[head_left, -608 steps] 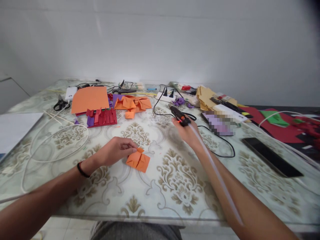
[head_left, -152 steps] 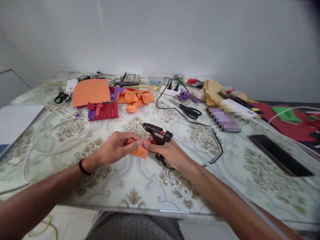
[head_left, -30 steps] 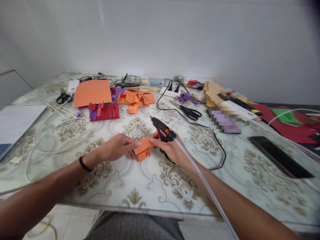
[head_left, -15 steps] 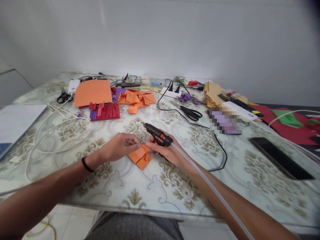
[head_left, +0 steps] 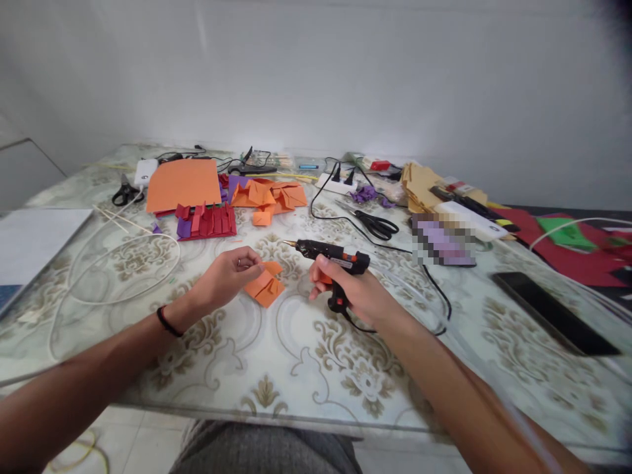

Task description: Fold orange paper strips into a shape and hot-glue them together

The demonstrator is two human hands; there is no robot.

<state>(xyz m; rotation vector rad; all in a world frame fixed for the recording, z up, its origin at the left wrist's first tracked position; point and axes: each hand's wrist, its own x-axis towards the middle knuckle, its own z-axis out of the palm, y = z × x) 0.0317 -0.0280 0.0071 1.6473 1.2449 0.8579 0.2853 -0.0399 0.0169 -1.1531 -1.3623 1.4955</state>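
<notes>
My left hand (head_left: 232, 275) pinches the left edge of a folded piece of orange paper (head_left: 265, 289), which is held over the patterned table. To the right, my right hand (head_left: 345, 283) is wrapped round the grip of a black hot glue gun (head_left: 340, 255). The gun's brass nozzle points left, beyond the paper and apart from it. A long clear glue stick (head_left: 415, 289) runs out of the gun's back along my right forearm. Behind my hands lie more folded orange papers (head_left: 276, 194) and a row of folded red strips (head_left: 212, 220).
Black scissors (head_left: 376, 225) and the gun's black cord (head_left: 419, 251) lie behind my right hand, near a white power strip (head_left: 337, 183). A dark phone (head_left: 553, 313) rests at right. An orange sheet (head_left: 184, 184) and a looping white cable (head_left: 69, 289) are at left.
My right hand has moved right with the glue gun, away from the orange paper, and the gun now lies more level. My left hand has shifted slightly left and up with the paper.
</notes>
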